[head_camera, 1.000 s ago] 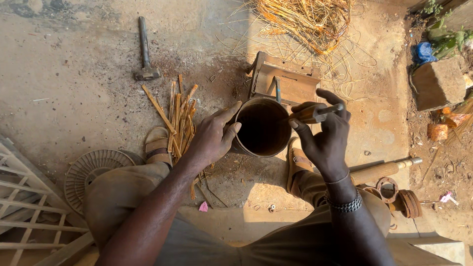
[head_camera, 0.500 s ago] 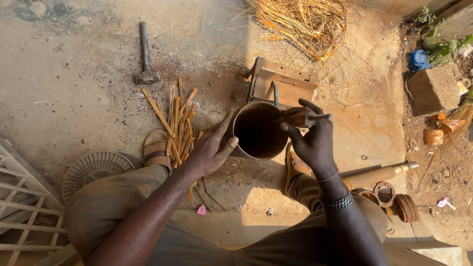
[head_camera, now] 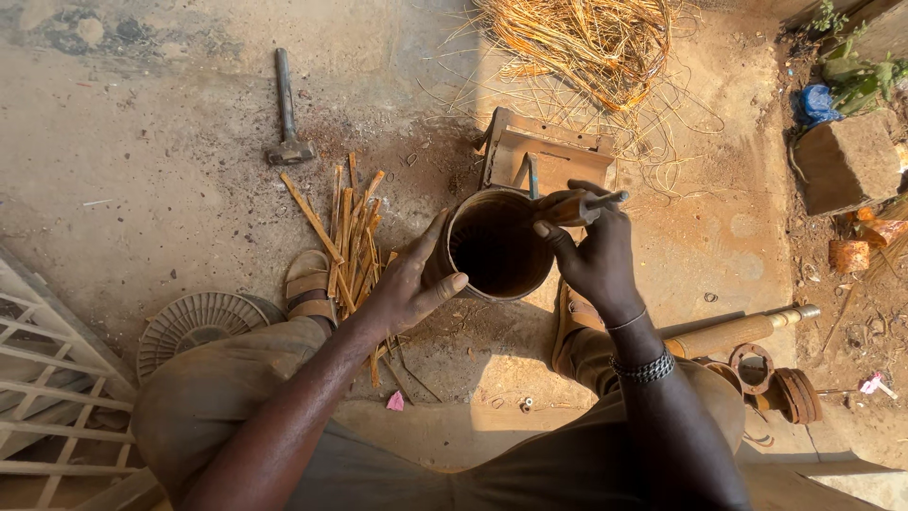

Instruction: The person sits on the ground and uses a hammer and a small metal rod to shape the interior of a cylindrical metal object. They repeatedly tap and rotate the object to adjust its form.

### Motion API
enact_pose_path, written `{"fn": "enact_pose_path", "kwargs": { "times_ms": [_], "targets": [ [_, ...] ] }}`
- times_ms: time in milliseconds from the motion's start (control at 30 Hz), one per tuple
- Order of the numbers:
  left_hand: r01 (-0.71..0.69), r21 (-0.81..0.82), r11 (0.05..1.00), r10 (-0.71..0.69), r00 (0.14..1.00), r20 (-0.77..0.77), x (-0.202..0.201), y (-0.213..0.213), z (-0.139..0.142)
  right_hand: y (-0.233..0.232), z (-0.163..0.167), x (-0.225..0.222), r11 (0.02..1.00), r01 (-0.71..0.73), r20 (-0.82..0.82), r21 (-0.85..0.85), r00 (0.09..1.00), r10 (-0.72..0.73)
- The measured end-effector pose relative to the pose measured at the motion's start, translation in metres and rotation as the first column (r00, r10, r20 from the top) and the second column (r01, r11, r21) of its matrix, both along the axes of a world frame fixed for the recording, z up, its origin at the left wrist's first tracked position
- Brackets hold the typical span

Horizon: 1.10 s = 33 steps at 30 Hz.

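On the bare concrete floor [head_camera: 142,161], seen from above the seated person's knees, things lay as follows:

- A big tangle of straw-coloured cane strands [head_camera: 586,43] lay heaped at the top, well apart from the hands and uncut as far as could be seen.
- A small wooden stool [head_camera: 549,151] lay tipped over just behind the work.
- The round dark basket shell [head_camera: 497,244], open-mouthed and empty inside, stood between the feet. Its wall looked closed all round, so by my judgement the body was formed and the rim was the part being worked.
- The left hand [head_camera: 407,284] was clamped on the near-left side of the shell, thumb over the rim, steadying it.
- The right hand [head_camera: 596,255] was closed round a thin metal-tipped tool [head_camera: 591,202] held at the far-right rim.
- A bundle of split wooden slats [head_camera: 350,237] lay beside the left foot, just left of the shell, seemingly unused stock.
- A hammer [head_camera: 284,109] lay alone further up the floor, untouched.
- A round woven disc [head_camera: 199,326] lay beside the left knee.
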<state>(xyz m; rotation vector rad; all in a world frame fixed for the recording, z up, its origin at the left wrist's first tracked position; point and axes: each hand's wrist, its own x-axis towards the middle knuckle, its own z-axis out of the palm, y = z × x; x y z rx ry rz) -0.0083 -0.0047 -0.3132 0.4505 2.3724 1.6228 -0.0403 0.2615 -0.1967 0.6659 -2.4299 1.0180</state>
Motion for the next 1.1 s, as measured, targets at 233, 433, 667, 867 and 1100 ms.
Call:
{"fn": "enact_pose_path", "kwargs": {
  "times_ms": [233, 433, 667, 867, 1100],
  "targets": [
    [0.025, 0.047, 0.999, -0.024, 1.0, -0.021, -0.003, 0.001, -0.009, 0.008, -0.019, -0.009, 0.984, 0.123, 0.211, -0.126, 0.973, -0.095],
    [0.021, -0.102, 0.995, -0.019, 1.0, 0.016, -0.007, 0.001, -0.019, 0.01, -0.031, -0.012, 0.882, -0.02, 0.208, -0.471, 0.969, 0.133],
    [0.026, -0.04, 0.999, -0.029, 0.996, -0.086, -0.006, -0.002, -0.029, 0.017, -0.006, -0.007, 0.842, -0.036, 0.299, -0.538, 0.926, 0.231],
    [0.015, -0.026, 1.0, -0.016, 0.999, -0.049, -0.006, -0.003, -0.025, 0.002, -0.006, -0.006, 0.953, -0.056, 0.071, -0.296, 0.994, 0.08],
    [0.024, -0.062, 0.998, -0.025, 1.0, -0.01, -0.006, -0.002, -0.021, -0.001, 0.001, -0.013, 0.945, -0.08, 0.006, -0.317, 0.996, 0.086]
  ]
}}
